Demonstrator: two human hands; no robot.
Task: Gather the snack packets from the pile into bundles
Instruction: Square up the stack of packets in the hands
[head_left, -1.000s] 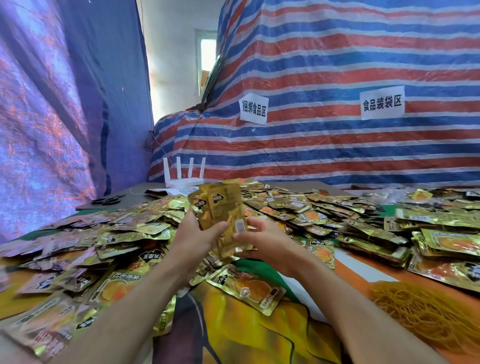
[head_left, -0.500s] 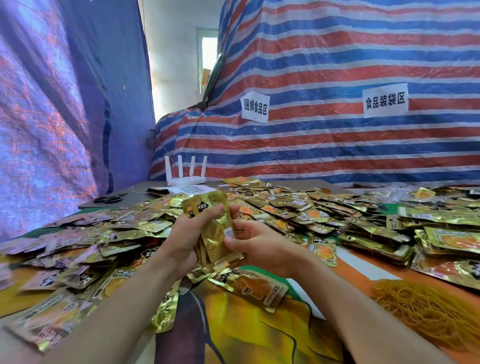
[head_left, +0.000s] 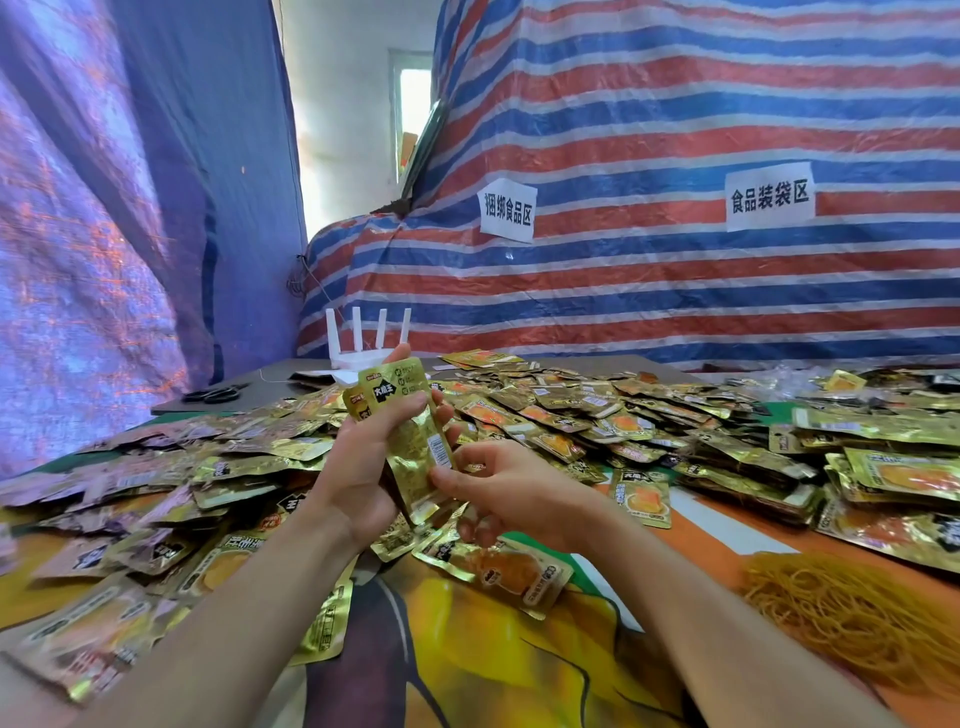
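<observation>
Above pile (head_left: 545, 415): left fingers (head_left: 396, 420) grip packet bundle (head_left: 415, 448); right fingers (head_left: 448, 476) pinch lower edge.

blurred: loose gold foil snack packets (head_left: 78, 639), lower left | cut by right edge: tangled yellow rubber-band heap (head_left: 852, 613) | held gold foil packet stack (head_left: 415, 441): count untellable

Ahead I see a red, white and blue striped tarp (head_left: 675, 130) hung as a wall, with a left paper sign (head_left: 506, 210) and a right paper sign (head_left: 770, 196) stuck on it. A blue-purple tarp (head_left: 104, 208) hangs on my left. Between them daylight comes through a window (head_left: 413, 114) in a pale wall (head_left: 337, 104). A white router (head_left: 363, 348) and scissors (head_left: 215, 393) sit on the grey tabletop (head_left: 275, 384).
</observation>
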